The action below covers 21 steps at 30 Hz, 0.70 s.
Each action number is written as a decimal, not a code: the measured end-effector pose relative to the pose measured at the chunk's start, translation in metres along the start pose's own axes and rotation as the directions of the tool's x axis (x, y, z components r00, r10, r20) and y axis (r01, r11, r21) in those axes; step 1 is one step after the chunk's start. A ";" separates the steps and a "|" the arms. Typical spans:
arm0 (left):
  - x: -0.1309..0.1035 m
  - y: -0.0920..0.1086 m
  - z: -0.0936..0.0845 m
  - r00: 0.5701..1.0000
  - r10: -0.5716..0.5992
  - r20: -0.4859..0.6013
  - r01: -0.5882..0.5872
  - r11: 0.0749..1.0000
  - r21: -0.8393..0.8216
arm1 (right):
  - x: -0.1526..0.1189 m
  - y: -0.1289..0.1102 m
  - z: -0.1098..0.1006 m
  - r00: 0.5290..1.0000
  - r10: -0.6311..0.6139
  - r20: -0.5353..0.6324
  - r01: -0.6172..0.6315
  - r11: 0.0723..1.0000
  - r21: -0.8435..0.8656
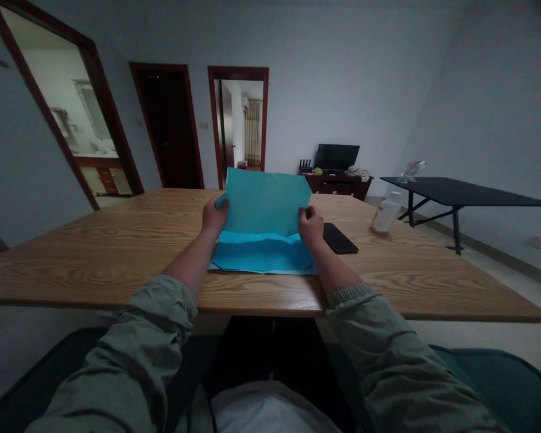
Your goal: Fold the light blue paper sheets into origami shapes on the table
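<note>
A blue sheet of paper (265,204) lies on the wooden table (117,252) in front of me, its far half lifted upright and its near half flat on the wood. My left hand (214,218) grips the left edge of the raised part. My right hand (311,227) grips its right edge. Both hands pinch the paper near the bend between the raised and flat halves.
A black phone (339,238) lies flat just right of my right hand. A small white bottle (386,213) stands further right on the table. A black side table (464,193) stands at the right; a dark cabinet with a screen (336,157) is at the back wall.
</note>
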<state>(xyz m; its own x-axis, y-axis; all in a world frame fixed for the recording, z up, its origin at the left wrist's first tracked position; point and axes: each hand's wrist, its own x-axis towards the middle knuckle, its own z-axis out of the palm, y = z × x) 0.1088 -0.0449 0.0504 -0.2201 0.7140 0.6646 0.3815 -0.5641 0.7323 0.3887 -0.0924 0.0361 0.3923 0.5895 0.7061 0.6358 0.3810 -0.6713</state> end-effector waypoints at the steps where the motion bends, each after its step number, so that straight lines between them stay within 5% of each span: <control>1: 0.001 -0.002 0.000 1.000 -0.008 -0.012 0.007 1.000 -0.007 | 0.001 0.001 0.000 1.000 0.011 -0.007 -0.011 1.000 0.009; 12: 0.004 -0.012 0.002 0.998 -0.062 0.032 0.064 0.995 -0.078 | 0.005 0.006 -0.001 0.995 0.089 -0.043 -0.084 0.990 0.116; 21: 0.010 -0.013 -0.009 0.934 -0.294 0.202 0.339 0.909 -0.242 | 0.007 0.012 -0.003 0.991 0.134 0.002 -0.134 0.986 0.102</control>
<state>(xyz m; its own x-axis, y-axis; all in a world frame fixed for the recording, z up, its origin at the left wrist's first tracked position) 0.0941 -0.0344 0.0490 -0.1367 0.9168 0.3753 0.0553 -0.3712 0.9269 0.4012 -0.0853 0.0336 0.4727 0.6369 0.6090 0.5066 0.3691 -0.7792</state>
